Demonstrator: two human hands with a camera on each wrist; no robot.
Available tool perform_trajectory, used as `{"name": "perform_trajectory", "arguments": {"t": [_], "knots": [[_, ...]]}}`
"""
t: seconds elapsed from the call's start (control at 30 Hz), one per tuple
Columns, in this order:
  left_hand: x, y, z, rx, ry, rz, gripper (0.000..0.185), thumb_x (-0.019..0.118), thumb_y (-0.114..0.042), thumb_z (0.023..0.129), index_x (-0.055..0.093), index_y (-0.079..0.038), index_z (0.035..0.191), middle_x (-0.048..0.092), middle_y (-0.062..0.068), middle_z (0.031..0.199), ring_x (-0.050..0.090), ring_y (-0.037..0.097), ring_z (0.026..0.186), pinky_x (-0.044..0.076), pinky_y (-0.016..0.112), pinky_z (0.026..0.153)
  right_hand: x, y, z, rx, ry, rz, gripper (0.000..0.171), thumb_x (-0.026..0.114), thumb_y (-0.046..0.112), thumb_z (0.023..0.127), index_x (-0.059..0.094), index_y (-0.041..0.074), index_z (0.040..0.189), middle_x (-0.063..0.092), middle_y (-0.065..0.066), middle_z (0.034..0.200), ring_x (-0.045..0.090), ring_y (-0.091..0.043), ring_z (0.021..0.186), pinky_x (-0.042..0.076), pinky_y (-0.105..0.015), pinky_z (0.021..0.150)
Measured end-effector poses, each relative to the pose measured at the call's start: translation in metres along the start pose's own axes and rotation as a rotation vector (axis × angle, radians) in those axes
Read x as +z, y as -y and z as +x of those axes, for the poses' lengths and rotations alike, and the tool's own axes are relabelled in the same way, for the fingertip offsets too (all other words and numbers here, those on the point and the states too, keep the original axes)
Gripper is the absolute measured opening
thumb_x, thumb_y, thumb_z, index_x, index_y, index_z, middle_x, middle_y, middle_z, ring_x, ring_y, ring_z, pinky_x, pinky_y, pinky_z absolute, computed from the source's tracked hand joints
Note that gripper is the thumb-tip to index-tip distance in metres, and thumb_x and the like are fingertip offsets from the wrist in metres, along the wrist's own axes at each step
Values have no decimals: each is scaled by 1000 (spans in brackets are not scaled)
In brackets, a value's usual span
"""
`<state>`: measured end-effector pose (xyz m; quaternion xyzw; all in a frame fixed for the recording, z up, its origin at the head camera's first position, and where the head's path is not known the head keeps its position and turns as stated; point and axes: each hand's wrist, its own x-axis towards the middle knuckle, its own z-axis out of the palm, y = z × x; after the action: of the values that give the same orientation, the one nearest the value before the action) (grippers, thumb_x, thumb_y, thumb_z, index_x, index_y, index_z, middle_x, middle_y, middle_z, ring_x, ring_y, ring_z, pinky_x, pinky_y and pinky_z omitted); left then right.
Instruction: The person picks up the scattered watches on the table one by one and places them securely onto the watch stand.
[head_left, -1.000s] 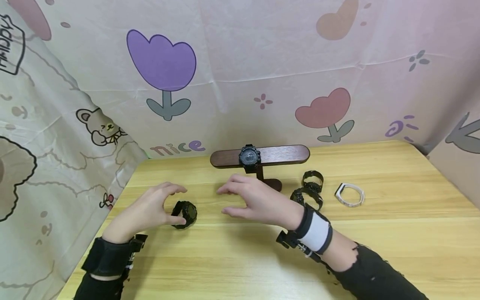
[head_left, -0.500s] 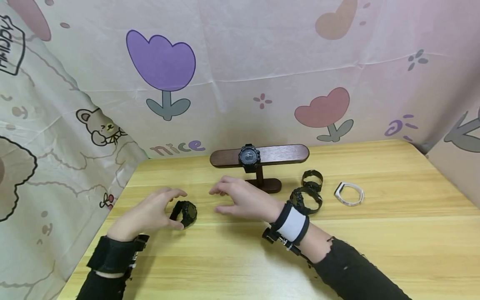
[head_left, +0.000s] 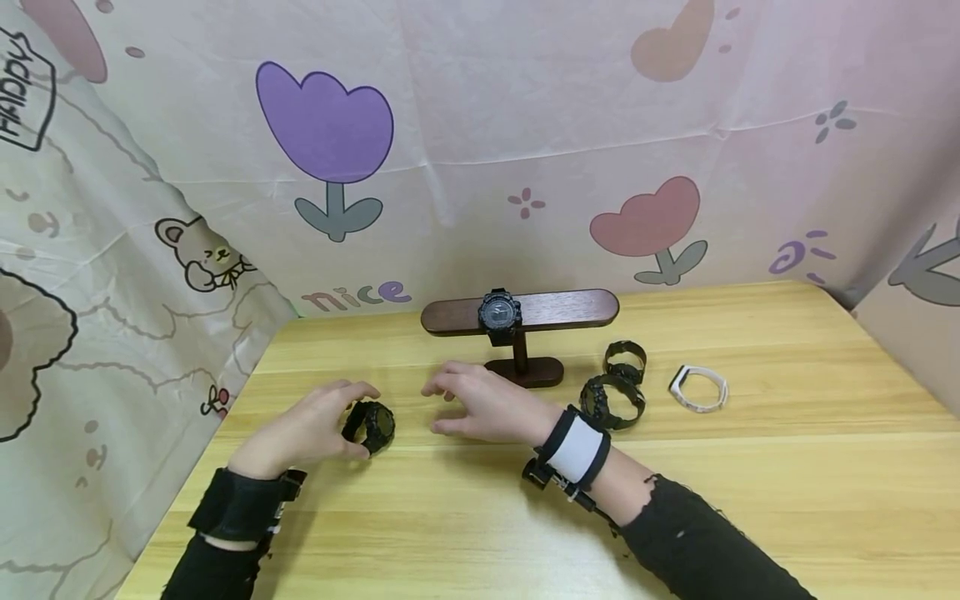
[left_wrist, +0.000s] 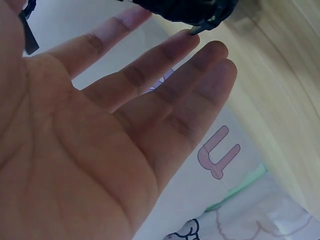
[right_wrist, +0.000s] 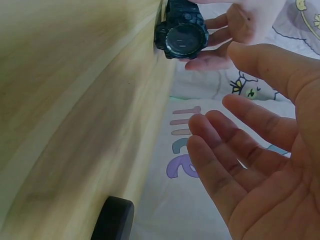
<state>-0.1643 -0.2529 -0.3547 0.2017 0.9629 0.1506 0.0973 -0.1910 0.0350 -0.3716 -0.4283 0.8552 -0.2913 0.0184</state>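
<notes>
A black digital wristwatch (head_left: pixel 373 427) stands on its strap on the wooden table, its face to the right. My left hand (head_left: pixel 311 429) is around it, thumb by its near side and index finger over its far side. In the left wrist view, the fingers (left_wrist: pixel 170 92) are loosely extended, with fingertips right at the watch (left_wrist: pixel 195 11). My right hand (head_left: pixel 491 406) hovers over the table to the right of that watch, fingers relaxed and holding nothing. The right wrist view shows the watch's dial (right_wrist: pixel 184 41) beyond the right hand's spread fingers (right_wrist: pixel 220 165).
Behind the right hand stands a dark wooden watch stand (head_left: pixel 570 308) with a black watch (head_left: pixel 499 313) strapped on its bar. To the right lie two more black watches, one nearer (head_left: pixel 612 402) and one behind (head_left: pixel 626 362), then a white fitness band (head_left: pixel 701 389). A printed cloth (head_left: pixel 480 125) hangs behind.
My right hand has moved left and slightly toward me, uncovering the stand's base. My left hand has shifted a little to the right, closer around the watch, which stays in place.
</notes>
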Motion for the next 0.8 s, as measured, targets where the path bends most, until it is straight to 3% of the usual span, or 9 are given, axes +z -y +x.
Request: {"name": "perform_trajectory", "arguments": {"t": [0.17, 0.5, 0.8], "knots": [[3, 1, 1, -9, 3, 11, 83, 100, -20, 71, 62, -5, 143, 67, 24, 136, 67, 43, 119, 57, 64, 102, 3, -3, -1, -1, 8, 0, 43, 81, 24, 97, 70, 4, 134, 70, -11, 132, 72, -24, 110, 62, -31, 97], [8, 5, 4, 12, 0, 25, 75, 99, -19, 73, 65, -5, 138, 69, 17, 130, 67, 41, 120, 57, 61, 104, 4, -6, -4, 14, 18, 10, 45, 81, 24, 97, 69, 4, 136, 70, -11, 133, 74, -25, 113, 63, -31, 97], [5, 4, 5, 74, -49, 14, 72, 98, -16, 72, 65, -4, 136, 70, 15, 125, 67, 27, 99, 61, 48, 88, 3, -7, -2, 13, 22, 7, 46, 81, 25, 97, 69, 5, 137, 70, -10, 134, 74, -24, 113, 63, -30, 97]]}}
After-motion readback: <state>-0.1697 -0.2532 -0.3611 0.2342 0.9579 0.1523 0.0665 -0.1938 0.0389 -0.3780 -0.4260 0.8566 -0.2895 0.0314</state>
